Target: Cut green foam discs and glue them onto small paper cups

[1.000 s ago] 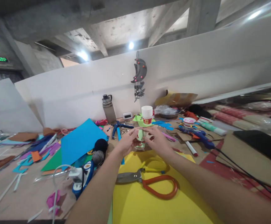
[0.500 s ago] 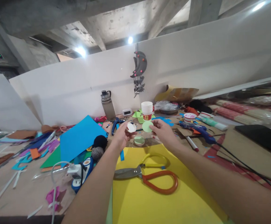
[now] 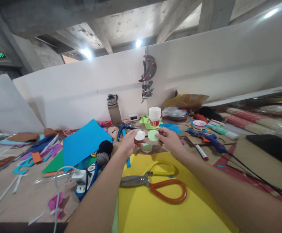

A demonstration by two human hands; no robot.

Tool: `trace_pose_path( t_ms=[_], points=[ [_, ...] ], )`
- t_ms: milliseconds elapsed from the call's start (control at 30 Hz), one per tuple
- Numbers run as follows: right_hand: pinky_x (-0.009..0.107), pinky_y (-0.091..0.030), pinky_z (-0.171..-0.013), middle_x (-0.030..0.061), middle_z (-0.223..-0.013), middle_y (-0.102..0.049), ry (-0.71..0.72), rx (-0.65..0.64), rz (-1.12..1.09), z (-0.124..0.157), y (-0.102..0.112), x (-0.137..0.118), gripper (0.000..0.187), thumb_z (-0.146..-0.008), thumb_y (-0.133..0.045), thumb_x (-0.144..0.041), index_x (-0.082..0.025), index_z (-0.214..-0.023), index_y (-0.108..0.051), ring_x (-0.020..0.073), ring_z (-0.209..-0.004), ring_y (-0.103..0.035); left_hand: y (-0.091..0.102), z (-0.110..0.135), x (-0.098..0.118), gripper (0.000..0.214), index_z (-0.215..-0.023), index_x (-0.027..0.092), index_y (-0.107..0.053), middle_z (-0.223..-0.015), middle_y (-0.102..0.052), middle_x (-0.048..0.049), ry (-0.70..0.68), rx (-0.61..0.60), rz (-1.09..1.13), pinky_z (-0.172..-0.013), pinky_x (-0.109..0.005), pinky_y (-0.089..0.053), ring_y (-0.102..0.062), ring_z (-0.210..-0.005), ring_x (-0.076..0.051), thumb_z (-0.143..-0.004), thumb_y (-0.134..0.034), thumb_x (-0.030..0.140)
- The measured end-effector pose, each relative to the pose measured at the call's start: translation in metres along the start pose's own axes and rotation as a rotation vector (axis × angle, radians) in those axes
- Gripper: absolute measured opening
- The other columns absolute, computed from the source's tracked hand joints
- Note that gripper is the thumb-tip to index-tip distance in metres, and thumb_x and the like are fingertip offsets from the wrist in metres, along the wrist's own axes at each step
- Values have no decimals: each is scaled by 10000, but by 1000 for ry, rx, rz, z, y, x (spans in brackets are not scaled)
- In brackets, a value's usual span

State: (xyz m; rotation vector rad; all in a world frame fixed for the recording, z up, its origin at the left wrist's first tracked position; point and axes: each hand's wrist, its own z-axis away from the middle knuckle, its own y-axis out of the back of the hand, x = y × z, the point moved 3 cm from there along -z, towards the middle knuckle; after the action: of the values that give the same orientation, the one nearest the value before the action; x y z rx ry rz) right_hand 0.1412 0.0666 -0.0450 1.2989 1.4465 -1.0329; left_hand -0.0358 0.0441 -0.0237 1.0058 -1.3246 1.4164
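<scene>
My left hand [image 3: 128,144] pinches a small white round piece [image 3: 139,134], which looks like a shallow paper cup base. In my right hand [image 3: 169,139] a light green paper circle [image 3: 152,135] is held by its edge between thumb and fingers. The two round pieces are side by side with a narrow gap. Below them on the table lies another shallow round piece [image 3: 146,148] with a green face. Nearer to me, large scissors [image 3: 144,179] with one yellow and one orange handle rest on a yellow sheet [image 3: 153,215].
Stacked paper cups [image 3: 155,114] stand behind my hands, with a grey bottle [image 3: 114,111] to their left. A blue sheet [image 3: 85,145], yarn balls [image 3: 103,153] and a power strip [image 3: 86,181] lie leftward. Rightward are a marker [image 3: 201,152] and a corded blue glue gun [image 3: 215,142].
The white round piece has tilted in my left hand and moved closer to the green circle. My view has shifted slightly, moving the whole scene a little to the right.
</scene>
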Motion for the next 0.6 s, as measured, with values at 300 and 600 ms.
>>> trace_pose_path(
  t_ms=[300,600],
  points=[
    [275,-470,-512,-14,-670,-598,134,-35,53,11,-9,-15,284,-699,-681,-379,-186,-885,-586,140,-553,-568,-22,13,0,338,-1102,169,-607,-876,-695,-101,-1,-203,-90,-564,-245,-546,-678,-714,-168,-870,-539,406],
    [264,-378,-559,-13,-668,-553,254,47,333,15,-6,-22,163,-713,-663,-309,-203,-771,-553,145,-610,-484,-26,17,5,466,-1061,152,-649,-881,-683,-87,-76,-254,-210,-589,-269,-548,-669,-713,-173,-663,-783,353]
  ],
)
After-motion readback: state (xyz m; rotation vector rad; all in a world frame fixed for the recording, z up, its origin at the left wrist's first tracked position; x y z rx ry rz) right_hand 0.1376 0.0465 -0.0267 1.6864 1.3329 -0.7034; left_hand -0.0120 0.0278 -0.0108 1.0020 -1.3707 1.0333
